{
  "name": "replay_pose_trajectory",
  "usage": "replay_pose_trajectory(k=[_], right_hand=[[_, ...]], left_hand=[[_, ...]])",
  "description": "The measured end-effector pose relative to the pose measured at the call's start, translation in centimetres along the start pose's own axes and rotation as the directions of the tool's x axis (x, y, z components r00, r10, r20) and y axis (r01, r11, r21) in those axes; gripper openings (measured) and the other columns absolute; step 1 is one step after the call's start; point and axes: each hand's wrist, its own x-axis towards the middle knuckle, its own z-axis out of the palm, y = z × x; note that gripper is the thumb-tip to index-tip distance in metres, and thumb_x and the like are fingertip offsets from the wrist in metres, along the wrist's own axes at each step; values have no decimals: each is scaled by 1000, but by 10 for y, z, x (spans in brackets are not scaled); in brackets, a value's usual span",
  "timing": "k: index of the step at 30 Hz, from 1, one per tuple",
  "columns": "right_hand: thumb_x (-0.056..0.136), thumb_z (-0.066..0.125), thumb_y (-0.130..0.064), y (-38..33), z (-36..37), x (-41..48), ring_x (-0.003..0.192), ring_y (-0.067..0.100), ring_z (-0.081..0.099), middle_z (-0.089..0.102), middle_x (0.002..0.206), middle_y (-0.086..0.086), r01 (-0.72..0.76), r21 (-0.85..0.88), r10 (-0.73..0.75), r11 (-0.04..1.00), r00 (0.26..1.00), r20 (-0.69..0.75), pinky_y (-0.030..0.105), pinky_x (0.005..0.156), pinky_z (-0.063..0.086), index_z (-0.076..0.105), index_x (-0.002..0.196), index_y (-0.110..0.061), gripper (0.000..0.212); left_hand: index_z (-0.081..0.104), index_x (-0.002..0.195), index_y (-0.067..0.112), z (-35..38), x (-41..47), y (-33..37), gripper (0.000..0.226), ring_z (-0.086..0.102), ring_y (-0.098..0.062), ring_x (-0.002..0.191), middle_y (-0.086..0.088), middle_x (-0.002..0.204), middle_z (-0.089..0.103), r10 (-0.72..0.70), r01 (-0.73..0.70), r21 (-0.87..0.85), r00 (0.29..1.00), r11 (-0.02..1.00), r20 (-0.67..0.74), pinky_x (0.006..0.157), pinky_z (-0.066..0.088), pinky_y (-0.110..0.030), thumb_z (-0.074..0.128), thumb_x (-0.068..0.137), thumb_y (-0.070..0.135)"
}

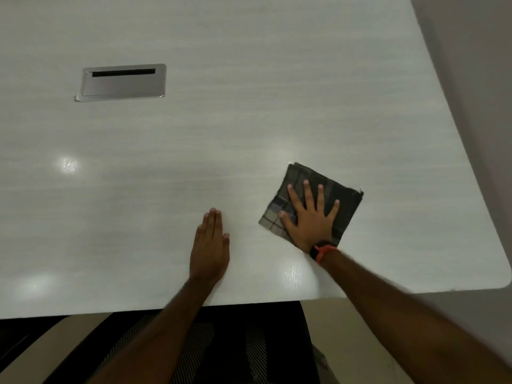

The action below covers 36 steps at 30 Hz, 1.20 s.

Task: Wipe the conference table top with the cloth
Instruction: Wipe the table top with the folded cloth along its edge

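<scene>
Head view is showing a pale table (pixel 249 120) filling most of the frame. A chair (pixel 235 342) with dark mesh is sitting at its near edge. A metal cable hatch (pixel 123 83) is lying flush in the table's far left. A folded plaid cloth (pixel 340 198) is lying near the right corner, under the right hand (pixel 311 217), whose fingers are spreading flat on it. The left hand (pixel 210 245) is resting flat beside it, fingers together. A red band (pixel 324 252) is circling the right wrist.
</scene>
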Motion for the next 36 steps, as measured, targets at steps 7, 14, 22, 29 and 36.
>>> replay_pose_trajectory(k=[7, 14, 22, 29, 36], right_hand=[[92, 30, -78, -9, 14, -64, 156, 36, -2, 3, 171, -4, 497, -94, -486, 863, 866, 114, 82, 107, 13, 5, 159, -49, 77], [92, 16, -75, -13, -4, 49, 154, 44, -5, -3, 171, 4, -210, 28, 212, 977, 975, -71, 82, 109, 0, -6, 159, -45, 77], [93, 23, -78, 12, -28, 123, 156, 35, -7, -7, 170, -7, -90, -11, 89, 996, 992, -94, 80, 111, 2, -3, 157, -52, 74], [94, 20, -75, -48, -25, 155, 155, 36, -12, -10, 169, -4, 453, -118, -451, 884, 892, 46, 79, 111, -5, -3, 157, -52, 71], [93, 20, -77, -10, -60, 259, 155, 39, -7, -3, 171, -3, -195, 43, 200, 980, 970, -136, 80, 111, -1, 0, 158, -50, 73]], left_hand=[[21, 155, 4, -9, 55, -5, 62, 20, -24, 151, -11, 162, 23, 37, -37, 16, 999, 999, -19, 122, 17, -37, 20, 102, 36], [29, 153, 2, -13, 113, -10, 61, 29, -27, 148, -13, 159, 31, 65, -61, 63, 996, 996, -64, 120, 23, -38, 23, 102, 34], [20, 157, 8, -14, 151, -12, 61, 15, -18, 153, -5, 164, 19, 53, -53, 9, 993, 999, -106, 124, 14, -35, 18, 103, 36], [18, 158, 14, -10, 148, -11, 57, 10, -11, 153, 2, 165, 15, 48, -53, -31, 989, 998, -141, 124, 12, -30, 28, 103, 29], [16, 158, 15, -9, 147, -9, 57, 9, -11, 153, 4, 165, 14, 34, -37, -18, 990, 999, -138, 124, 12, -31, 24, 104, 31]])
